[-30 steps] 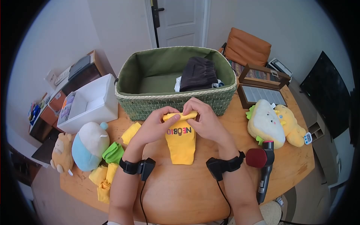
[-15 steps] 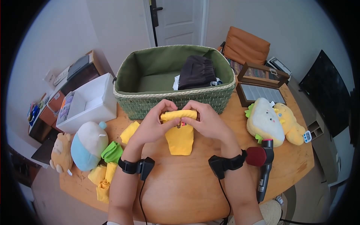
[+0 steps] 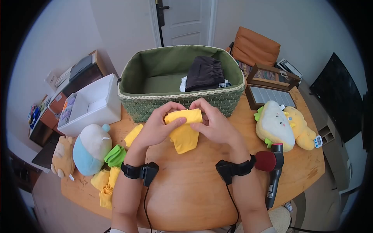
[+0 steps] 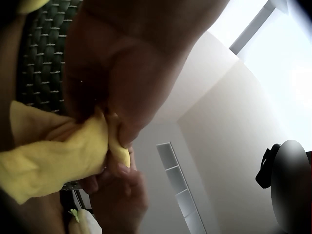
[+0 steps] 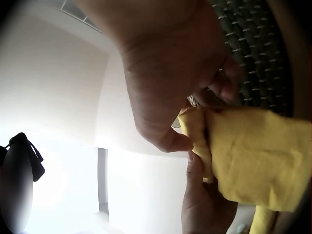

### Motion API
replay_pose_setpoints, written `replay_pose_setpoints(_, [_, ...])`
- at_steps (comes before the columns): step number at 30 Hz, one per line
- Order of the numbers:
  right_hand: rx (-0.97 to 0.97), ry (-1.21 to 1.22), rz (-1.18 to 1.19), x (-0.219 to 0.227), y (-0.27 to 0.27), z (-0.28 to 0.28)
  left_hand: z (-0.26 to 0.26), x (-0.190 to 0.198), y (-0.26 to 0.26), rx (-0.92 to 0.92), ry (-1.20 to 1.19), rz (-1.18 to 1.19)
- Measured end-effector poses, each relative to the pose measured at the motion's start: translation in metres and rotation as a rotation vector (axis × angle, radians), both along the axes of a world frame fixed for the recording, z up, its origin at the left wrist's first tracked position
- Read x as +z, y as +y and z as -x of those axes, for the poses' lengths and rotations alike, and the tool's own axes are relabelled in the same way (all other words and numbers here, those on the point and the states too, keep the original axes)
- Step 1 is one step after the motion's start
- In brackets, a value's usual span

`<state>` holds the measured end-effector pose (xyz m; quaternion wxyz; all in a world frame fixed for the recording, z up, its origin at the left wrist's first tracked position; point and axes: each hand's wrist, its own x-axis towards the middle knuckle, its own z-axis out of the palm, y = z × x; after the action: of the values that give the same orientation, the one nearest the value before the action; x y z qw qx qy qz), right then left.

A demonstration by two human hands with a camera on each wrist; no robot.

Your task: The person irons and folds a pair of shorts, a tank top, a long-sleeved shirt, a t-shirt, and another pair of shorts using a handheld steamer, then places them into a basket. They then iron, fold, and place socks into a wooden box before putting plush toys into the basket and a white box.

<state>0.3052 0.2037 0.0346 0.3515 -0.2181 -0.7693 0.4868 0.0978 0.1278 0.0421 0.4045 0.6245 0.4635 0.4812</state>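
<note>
A yellow cloth [image 3: 185,139], rolled over at its top edge, hangs between both hands just in front of the green woven basket [image 3: 182,104]. My left hand [image 3: 158,123] grips the left end of the roll, thumb on the near side. At the right end my right hand [image 3: 214,123] pinches it, thumb against the near face. The left wrist view shows the cloth [image 4: 63,156] with its loose part spreading away from the fingers. In the right wrist view the thumbs lie close together on the rolled edge of the cloth [image 5: 253,151]. No print shows on it.
Dark folded clothing [image 3: 204,73] lies in the basket. Left stand a white box [image 3: 93,112], plush toys [image 3: 92,149], a green cloth [image 3: 115,156] and yellow cloths [image 3: 101,180]. Right are a wooden case [image 3: 272,97], more plush toys [image 3: 275,126] and a black-and-red device [image 3: 274,171].
The top of the yellow cloth has been rolled further down, covering its printed letters. Its hanging part is shorter and has risen off toward the basket, now tilted.
</note>
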Motion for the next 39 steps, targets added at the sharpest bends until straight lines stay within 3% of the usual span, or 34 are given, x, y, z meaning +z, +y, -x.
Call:
replay_pose_setpoints(3, [0.043,0.051,0.200,-0.012,0.003,0.002,0.001,0.000,-0.001,-0.053,-0.026,-0.071])
replay_pose_setpoints(4, [0.040,0.050,0.201,-0.010,0.004,0.000,0.001,-0.001,-0.001,-0.056,-0.027,-0.070])
replay_pose_setpoints(6, [0.118,-0.202,0.106,-0.004,0.008,-0.005,0.004,-0.003,0.000,-0.059,0.046,-0.081])
replay_pose_setpoints(10, [0.154,-0.201,0.056,-0.005,0.009,-0.004,0.001,-0.006,-0.001,-0.096,0.043,-0.112])
replay_pose_setpoints(12, [0.158,0.032,0.146,-0.003,0.005,-0.001,-0.002,-0.004,-0.003,-0.078,-0.124,-0.064])
replay_pose_setpoints(13, [0.155,0.032,0.146,-0.002,0.005,-0.002,-0.002,-0.003,-0.003,-0.081,-0.124,-0.063])
replay_pose_setpoints(15, [0.154,0.010,0.098,-0.001,0.007,-0.003,0.001,-0.002,-0.004,-0.032,-0.200,0.152])
replay_pose_setpoints(16, [0.153,0.010,0.098,-0.001,0.006,-0.001,0.004,-0.003,-0.002,-0.033,-0.200,0.153])
replay_pose_setpoints(18, [0.175,0.084,0.120,-0.004,0.006,0.003,0.007,-0.006,0.001,-0.006,-0.079,0.326])
replay_pose_setpoints(22, [0.147,0.093,-0.028,-0.003,0.008,0.001,-0.003,0.008,-0.004,0.048,-0.044,0.256])
replay_pose_setpoints(25, [0.135,0.125,0.118,0.003,-0.001,0.001,0.000,0.006,-0.005,0.004,-0.114,0.149])
replay_pose_setpoints(27, [0.165,0.152,0.175,-0.006,0.003,0.000,0.001,0.002,-0.002,-0.021,-0.054,-0.072])
replay_pose_setpoints(30, [0.091,0.002,0.174,0.000,0.002,0.000,0.001,-0.003,-0.002,-0.059,-0.085,-0.090])
replay_pose_setpoints(34, [0.137,0.034,0.168,0.000,0.004,-0.001,-0.001,-0.001,-0.004,-0.060,-0.034,-0.124])
replay_pose_setpoints(39, [0.253,0.120,0.202,0.000,0.002,0.002,0.006,0.000,-0.002,-0.057,0.033,0.079])
